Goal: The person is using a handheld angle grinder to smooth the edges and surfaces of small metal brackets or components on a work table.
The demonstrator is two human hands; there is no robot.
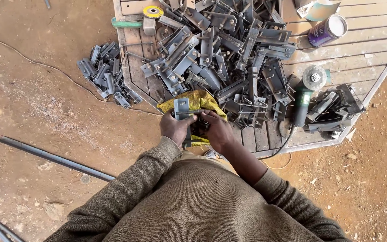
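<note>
My left hand grips a grey metal bracket that stands upright over a yellow cloth at the near edge of a wooden slatted table. Close beside it, my right hand is closed on the same bracket's lower part, with the fingers of both hands touching. A big heap of similar grey brackets lies on the table just beyond the cloth.
An angle grinder with a wire wheel lies right of the heap, more brackets beside it. A purple can stands at the far right. A smaller bracket pile lies on the dirt at left, near a long metal bar.
</note>
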